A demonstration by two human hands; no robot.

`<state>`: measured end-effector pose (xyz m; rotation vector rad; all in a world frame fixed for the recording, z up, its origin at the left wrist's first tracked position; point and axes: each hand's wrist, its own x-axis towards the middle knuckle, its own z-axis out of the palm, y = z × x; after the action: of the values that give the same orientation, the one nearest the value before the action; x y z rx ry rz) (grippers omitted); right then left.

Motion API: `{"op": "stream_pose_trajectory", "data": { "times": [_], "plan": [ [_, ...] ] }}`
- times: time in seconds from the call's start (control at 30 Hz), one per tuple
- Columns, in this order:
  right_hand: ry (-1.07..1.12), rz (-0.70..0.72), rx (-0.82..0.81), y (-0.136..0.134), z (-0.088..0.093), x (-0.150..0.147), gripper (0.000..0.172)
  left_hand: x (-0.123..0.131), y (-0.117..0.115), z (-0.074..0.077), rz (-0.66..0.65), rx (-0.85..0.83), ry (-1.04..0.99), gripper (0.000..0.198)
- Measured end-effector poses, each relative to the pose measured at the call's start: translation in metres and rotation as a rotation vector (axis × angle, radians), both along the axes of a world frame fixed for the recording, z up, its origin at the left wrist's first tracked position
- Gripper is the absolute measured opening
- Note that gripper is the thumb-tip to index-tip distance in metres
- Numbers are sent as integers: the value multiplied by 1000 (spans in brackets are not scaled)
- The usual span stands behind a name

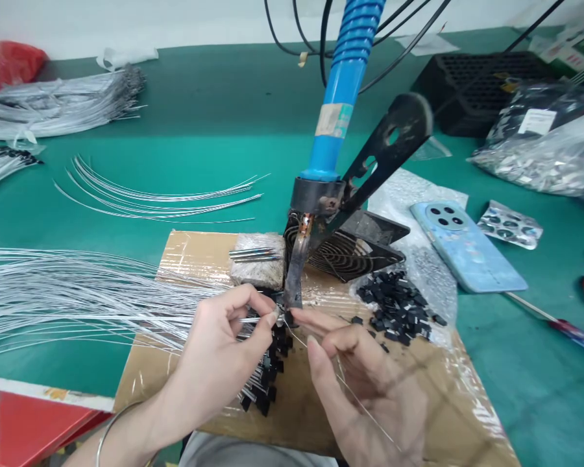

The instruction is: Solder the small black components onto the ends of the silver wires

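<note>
My left hand (224, 357) pinches the end of a silvery wire (248, 319) between thumb and fingertips, right beside the tip (296, 279) of a blue soldering iron (338, 97). A clamp holds the iron with its tip pointing down. In my right hand (370, 383) runs a thin strand of solder wire (370, 414), whose upper end reaches the tip near my left fingertips. Whether it touches the tip I cannot tell. Below my hands lies a row of wires with black connectors (263, 395), on a taped cardboard sheet (150, 363). My left fingers partly hide the wire's end.
A bundle of silvery wires (53, 298) spreads leftward. Behind the iron stands a black fan (340, 253); left of it sits a wrapped block (257, 275). To the right are loose black pieces (401, 308), a phone (472, 250) and a screwdriver (577, 337).
</note>
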<state>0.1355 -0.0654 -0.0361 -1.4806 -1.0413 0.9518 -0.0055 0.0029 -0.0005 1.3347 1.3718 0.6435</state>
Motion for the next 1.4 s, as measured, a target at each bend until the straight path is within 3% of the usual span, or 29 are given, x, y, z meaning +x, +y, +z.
{"op": "stream_pose_trajectory", "data": {
  "times": [0.47, 0.83, 1.0, 1.4],
  "plan": [
    [174, -138, -77, 12, 10, -6, 23, 3, 8, 6, 18, 43, -31, 11],
    [147, -143, -41, 13, 8, -5, 23, 2, 7, 6, 13, 58, -12, 11],
    [113, -77, 17, 11, 4, 1, 21, 2, 7, 7, 22, 62, -8, 10],
    [170, -111, -36, 12, 9, -3, 22, 1, 6, 8, 19, 48, 6, 10]
  ]
}}
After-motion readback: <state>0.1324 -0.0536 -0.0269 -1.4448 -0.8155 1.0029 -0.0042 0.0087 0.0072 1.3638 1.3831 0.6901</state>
